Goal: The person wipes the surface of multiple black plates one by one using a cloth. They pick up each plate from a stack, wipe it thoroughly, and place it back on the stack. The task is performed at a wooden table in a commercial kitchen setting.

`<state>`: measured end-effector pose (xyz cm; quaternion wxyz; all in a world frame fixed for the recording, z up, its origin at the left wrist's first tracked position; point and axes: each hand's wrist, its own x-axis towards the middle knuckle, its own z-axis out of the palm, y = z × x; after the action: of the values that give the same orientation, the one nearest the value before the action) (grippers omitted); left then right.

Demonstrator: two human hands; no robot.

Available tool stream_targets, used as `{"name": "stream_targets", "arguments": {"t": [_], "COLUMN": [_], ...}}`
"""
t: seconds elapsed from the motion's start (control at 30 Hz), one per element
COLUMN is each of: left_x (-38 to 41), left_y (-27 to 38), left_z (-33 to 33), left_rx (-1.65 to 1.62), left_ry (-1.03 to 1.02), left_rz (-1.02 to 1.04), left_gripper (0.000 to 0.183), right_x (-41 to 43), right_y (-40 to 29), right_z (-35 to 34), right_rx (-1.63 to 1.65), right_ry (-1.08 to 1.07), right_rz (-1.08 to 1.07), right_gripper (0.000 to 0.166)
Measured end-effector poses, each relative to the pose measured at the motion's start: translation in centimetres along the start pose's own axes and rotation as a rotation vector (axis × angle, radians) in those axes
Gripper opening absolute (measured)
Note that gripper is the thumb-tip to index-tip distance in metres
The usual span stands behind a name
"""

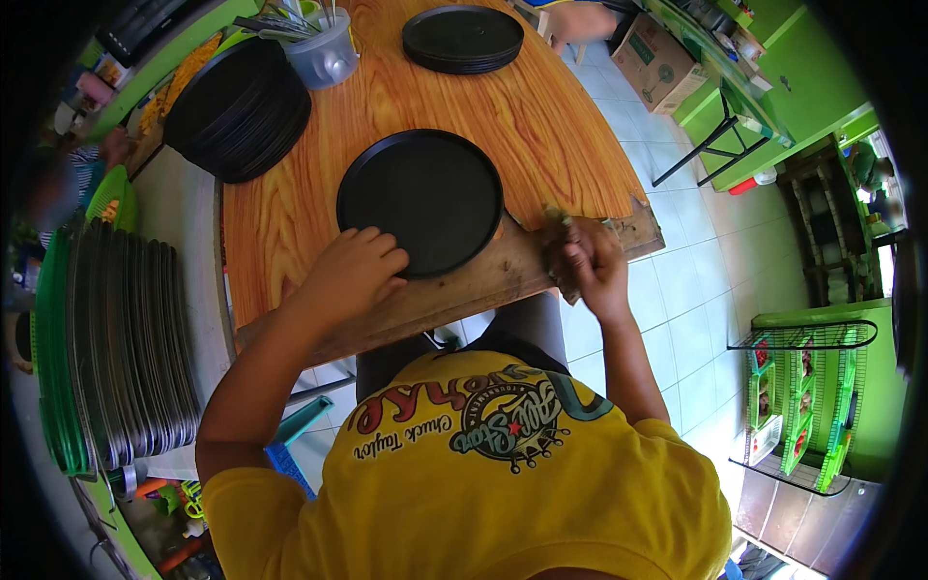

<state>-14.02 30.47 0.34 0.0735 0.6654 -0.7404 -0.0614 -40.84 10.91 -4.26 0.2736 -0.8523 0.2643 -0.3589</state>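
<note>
A round black plate or shallow pan (424, 196) lies on the wood-grain table (377, 101) near its front edge. My left hand (359, 272) rests at the near left rim of it, fingers bent over the rim. At the table's front right corner, my right hand (594, 261) is closed on a crumpled, brownish cloth (562, 246). A tall stack of black plates (239, 109) stands at the back left. Farther off, a lower stack of similar black plates (462, 36) sits on the table.
A clear plastic tub (324, 54) of utensils stands beside the tall stack. At left are many metal trays (134, 341) and a green basket (116, 199). A cardboard box (656, 61) and a wire rack (801, 406) are at right. Other people are at the far edges.
</note>
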Motion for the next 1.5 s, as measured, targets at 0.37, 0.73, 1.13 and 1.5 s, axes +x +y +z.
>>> {"name": "stream_targets", "arguments": {"t": [0.37, 0.73, 1.13, 1.5], "left_x": [4.5, 2.7, 1.8, -0.6], "left_y": [3.6, 4.9, 4.0, 2.7], "left_z": [-5.7, -4.9, -4.4, -6.8], "left_rx": [-0.457, -1.033, -1.069, -1.647], "left_ry": [0.701, 1.028, 1.382, 1.268], "left_rz": [-0.129, -0.223, -0.166, -0.129], "left_gripper": [0.008, 0.015, 0.015, 0.026], "right_x": [4.1, 8.9, 4.0, 9.0], "right_y": [-5.2, -15.7, -14.2, -8.7], "right_z": [1.1, 7.9, 9.8, 6.6], "right_rx": [0.791, 0.223, 0.219, 1.052], "right_ry": [0.418, 0.258, 0.114, 0.278], "right_rz": [0.097, -0.758, -0.552, 0.059], "right_gripper": [0.036, 0.055, 0.058, 0.027]}}
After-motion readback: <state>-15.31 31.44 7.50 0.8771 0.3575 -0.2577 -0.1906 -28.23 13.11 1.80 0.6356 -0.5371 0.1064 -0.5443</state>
